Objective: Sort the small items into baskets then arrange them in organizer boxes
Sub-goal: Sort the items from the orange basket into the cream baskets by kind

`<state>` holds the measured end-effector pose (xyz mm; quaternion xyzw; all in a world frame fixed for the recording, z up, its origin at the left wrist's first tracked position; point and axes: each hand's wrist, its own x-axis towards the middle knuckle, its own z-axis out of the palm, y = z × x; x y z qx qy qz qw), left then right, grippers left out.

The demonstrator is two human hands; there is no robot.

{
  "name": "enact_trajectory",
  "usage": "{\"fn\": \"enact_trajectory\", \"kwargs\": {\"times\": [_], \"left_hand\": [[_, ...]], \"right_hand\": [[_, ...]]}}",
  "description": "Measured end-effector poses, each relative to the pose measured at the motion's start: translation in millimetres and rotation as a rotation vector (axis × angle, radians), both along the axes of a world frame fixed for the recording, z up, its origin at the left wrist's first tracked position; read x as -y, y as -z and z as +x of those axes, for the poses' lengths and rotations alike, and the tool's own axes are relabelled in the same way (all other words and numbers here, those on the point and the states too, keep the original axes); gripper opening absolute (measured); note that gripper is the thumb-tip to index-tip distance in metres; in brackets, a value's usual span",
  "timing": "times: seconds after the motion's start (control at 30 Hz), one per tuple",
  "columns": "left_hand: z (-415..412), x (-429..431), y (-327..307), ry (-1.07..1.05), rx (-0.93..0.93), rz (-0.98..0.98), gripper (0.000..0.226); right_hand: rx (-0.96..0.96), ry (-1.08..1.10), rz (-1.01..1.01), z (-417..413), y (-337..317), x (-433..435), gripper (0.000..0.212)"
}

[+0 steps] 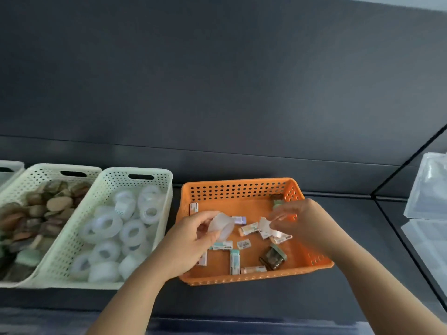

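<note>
Forearms: two bare arms reach in from the near edge and meet over the orange basket (242,279).
Left hand (193,240): raised above the basket's left side, fingers and thumb curled round a clear tape roll (221,226), which is tilted and held clear of the basket floor.
Right hand (302,221): over the basket's right half, fingertips drawn close together and pinching a white scrap (264,224); motion blur hides how each finger lies.
Orange basket: sits on the dark table (362,238) straight ahead, its floor scattered with small printed boxes (234,261) lying at all angles, plus a dark wrapped piece (272,257) near the front right.
Far right corner of the basket: another small greenish piece, too blurred to make out.
Tape basket (137,171): cream, perforated, just left of the orange one, heaped with tape rolls (106,224) like the held one.
Next basket (48,168): cream too, touching the tape basket's left side, filled with round brown and green pieces (36,213).
Left edge: the corner of a pale basket (9,165), cut off by the frame.
Right edge: clear organizer boxes (430,189) stacked on the table, well apart from the hands.
</note>
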<state>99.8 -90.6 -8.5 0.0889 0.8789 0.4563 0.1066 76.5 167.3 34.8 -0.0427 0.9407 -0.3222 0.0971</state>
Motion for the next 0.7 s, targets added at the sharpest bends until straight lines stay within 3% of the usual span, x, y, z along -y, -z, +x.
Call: {"fn": "enact_trajectory", "kwargs": {"times": [0.2, 0.37, 0.7], "left_hand": [[8.6, 92.3, -10.0, -0.128, -0.027, 0.003, 0.033], [16.3, 176.7, -13.9, -0.199, -0.027, -0.098, 0.043], [9.9, 229.4, -1.6, 0.082, 0.011, -0.366, 0.042]], "right_hand": [[-0.065, -0.14, -0.062, -7.0, -6.6, 120.9, 0.009], [-0.065, -0.175, -0.154, -2.5, 3.3, 214.0, 0.012], [0.035, -0.224, 0.085, 17.2, 36.0, 266.3, 0.009]]}}
